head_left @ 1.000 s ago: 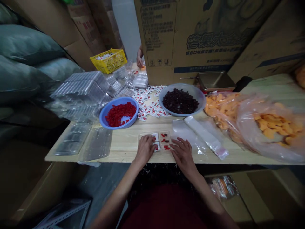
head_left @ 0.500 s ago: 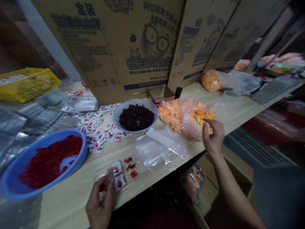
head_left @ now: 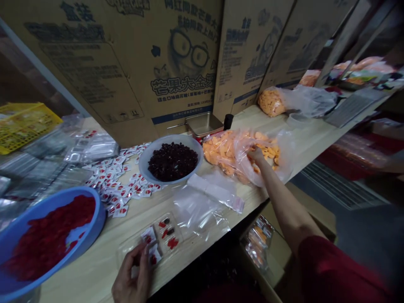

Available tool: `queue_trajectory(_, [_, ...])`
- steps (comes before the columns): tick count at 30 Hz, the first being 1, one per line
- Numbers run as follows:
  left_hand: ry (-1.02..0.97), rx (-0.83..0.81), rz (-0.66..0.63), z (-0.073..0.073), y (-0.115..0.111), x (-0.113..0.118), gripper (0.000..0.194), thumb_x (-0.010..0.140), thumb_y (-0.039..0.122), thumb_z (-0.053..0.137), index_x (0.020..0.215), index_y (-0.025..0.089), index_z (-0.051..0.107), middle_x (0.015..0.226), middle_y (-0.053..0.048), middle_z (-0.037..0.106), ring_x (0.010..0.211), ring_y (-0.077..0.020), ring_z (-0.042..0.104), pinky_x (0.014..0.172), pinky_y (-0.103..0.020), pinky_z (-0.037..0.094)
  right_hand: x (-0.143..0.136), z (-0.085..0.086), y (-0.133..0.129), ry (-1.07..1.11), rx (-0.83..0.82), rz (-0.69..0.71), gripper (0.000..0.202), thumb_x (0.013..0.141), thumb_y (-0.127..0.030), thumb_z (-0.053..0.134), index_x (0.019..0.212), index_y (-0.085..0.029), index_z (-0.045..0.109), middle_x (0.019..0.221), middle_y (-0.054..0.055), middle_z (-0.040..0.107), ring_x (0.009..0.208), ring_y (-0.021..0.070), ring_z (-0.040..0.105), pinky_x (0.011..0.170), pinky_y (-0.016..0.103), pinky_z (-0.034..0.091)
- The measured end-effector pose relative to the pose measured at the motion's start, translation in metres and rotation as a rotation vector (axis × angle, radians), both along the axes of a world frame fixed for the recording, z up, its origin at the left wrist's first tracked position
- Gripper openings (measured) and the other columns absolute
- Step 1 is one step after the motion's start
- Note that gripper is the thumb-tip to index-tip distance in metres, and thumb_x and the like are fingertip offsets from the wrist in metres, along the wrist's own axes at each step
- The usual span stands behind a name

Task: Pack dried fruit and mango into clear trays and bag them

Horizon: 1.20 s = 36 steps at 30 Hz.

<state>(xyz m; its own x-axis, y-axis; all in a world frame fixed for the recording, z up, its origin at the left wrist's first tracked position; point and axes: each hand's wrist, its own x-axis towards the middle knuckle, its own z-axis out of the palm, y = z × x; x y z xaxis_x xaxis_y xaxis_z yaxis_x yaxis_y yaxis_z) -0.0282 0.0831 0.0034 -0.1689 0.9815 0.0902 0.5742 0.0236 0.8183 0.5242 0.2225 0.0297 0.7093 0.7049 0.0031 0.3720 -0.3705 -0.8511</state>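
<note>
My left hand (head_left: pixel 132 271) is at the front of the table, its thumb and fingers pinched at the near edge of a clear plastic tray (head_left: pixel 173 232). In that tray lie small white packets with red print (head_left: pixel 149 236) and several red and dark pieces (head_left: pixel 170 231). My right hand (head_left: pixel 257 155) reaches into the mouth of an open clear bag (head_left: pixel 244 158) of orange pieces (head_left: pixel 221 147); its fingertips are hidden among them, so their grip does not show. Flat clear bags (head_left: pixel 202 202) lie between the tray and the orange pieces.
A blue basin (head_left: pixel 100 214) of red pieces stands left, a pale bowl (head_left: pixel 145 162) of dark pieces behind the tray. Loose packets (head_left: pixel 118 189) are scattered between. Cardboard boxes (head_left: pixel 132 97) wall the back. Below the front edge sits an open carton (head_left: pixel 315 210) beside packed goods (head_left: pixel 259 240).
My right hand has gone from the near rim of the bag deeper into its mouth, with the red sleeve now in view. My left hand stays at the tray. The view has shifted slightly.
</note>
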Motion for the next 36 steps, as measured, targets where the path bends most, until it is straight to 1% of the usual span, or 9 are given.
queue_trajectory(5, [0.05,0.03,-0.055,-0.001,-0.001,-0.001,0.046,0.08,0.062,0.059,0.099,0.021,0.07,0.102,-0.005,0.072,0.087,-0.0211,0.066,0.065,-0.025,0.054,0.004,-0.001,-0.018,-0.113,-0.104,0.129,0.025,0.063,-0.015,0.064,0.088,-0.013,0.068,0.069,0.002,0.065,0.06,0.015,0.058,0.06,0.025,0.049])
queue_trajectory(11, [0.119,0.051,-0.109,0.001,-0.007,-0.001,0.038,0.084,0.056,0.058,0.101,0.023,0.07,0.103,-0.003,0.072,0.086,-0.0195,0.067,0.062,-0.022,0.052,-0.001,-0.006,-0.035,-0.274,-0.152,0.234,0.035,0.059,-0.005,0.057,0.09,-0.013,0.071,0.088,0.009,0.07,0.078,0.0196,0.062,0.078,0.03,0.049])
queue_trajectory(15, [0.144,0.072,-0.103,0.002,-0.013,-0.001,0.037,0.085,0.053,0.057,0.102,0.023,0.069,0.101,-0.003,0.071,0.083,-0.018,0.066,0.061,-0.021,0.051,-0.004,-0.008,-0.045,-0.352,-0.134,0.26,0.037,0.059,-0.003,0.057,0.09,-0.013,0.072,0.096,0.01,0.07,0.083,0.0198,0.062,0.079,0.028,0.048])
queue_trajectory(19, [0.167,0.091,-0.127,0.004,-0.014,0.0,0.036,0.086,0.053,0.057,0.101,0.023,0.069,0.098,-0.002,0.071,0.082,-0.0175,0.066,0.06,-0.021,0.05,0.003,-0.005,-0.054,-0.397,-0.114,0.176,0.019,0.072,-0.016,0.056,0.084,-0.013,0.071,0.086,0.011,0.07,0.077,0.0212,0.062,0.075,0.03,0.048])
queue_trajectory(21, [0.16,0.089,-0.12,0.006,-0.012,0.002,0.036,0.086,0.053,0.057,0.101,0.023,0.069,0.098,-0.003,0.071,0.082,-0.0178,0.066,0.059,-0.021,0.05,0.008,-0.001,-0.058,-0.402,-0.102,0.155,0.018,0.076,-0.021,0.054,0.08,-0.013,0.07,0.08,0.01,0.069,0.074,0.0214,0.061,0.072,0.031,0.048])
queue_trajectory(25, [0.153,0.088,-0.123,0.003,-0.005,0.008,0.036,0.086,0.053,0.057,0.101,0.023,0.069,0.099,-0.003,0.071,0.083,-0.0185,0.066,0.057,-0.022,0.049,0.006,0.004,-0.058,-0.372,-0.075,0.287,0.025,0.067,-0.013,0.057,0.088,-0.014,0.071,0.09,0.008,0.072,0.073,0.0182,0.062,0.068,0.027,0.048])
queue_trajectory(30, [0.182,0.123,-0.187,-0.003,0.004,0.013,0.031,0.087,0.048,0.058,0.101,0.023,0.068,0.099,-0.003,0.071,0.087,-0.0191,0.066,0.062,-0.024,0.05,-0.011,0.002,-0.047,-0.348,-0.065,0.474,0.019,0.06,-0.007,0.056,0.07,-0.016,0.068,0.077,0.004,0.07,0.076,0.0188,0.061,0.073,0.026,0.048])
queue_trajectory(33, [0.177,0.121,-0.188,-0.003,0.006,0.013,0.031,0.088,0.048,0.057,0.1,0.022,0.069,0.098,-0.003,0.071,0.087,-0.0192,0.066,0.063,-0.024,0.051,-0.005,0.004,-0.047,-0.33,-0.064,0.434,0.02,0.064,-0.011,0.059,0.08,-0.015,0.069,0.09,0.007,0.071,0.083,0.0204,0.062,0.076,0.028,0.049])
queue_trajectory(36, [0.175,0.105,-0.163,-0.003,0.005,0.011,0.034,0.087,0.05,0.057,0.101,0.022,0.069,0.1,-0.004,0.071,0.087,-0.019,0.066,0.062,-0.023,0.051,0.019,0.01,-0.057,-0.298,-0.103,0.342,0.026,0.066,-0.018,0.067,0.091,-0.015,0.069,0.095,0.009,0.071,0.08,0.0194,0.062,0.072,0.028,0.05])
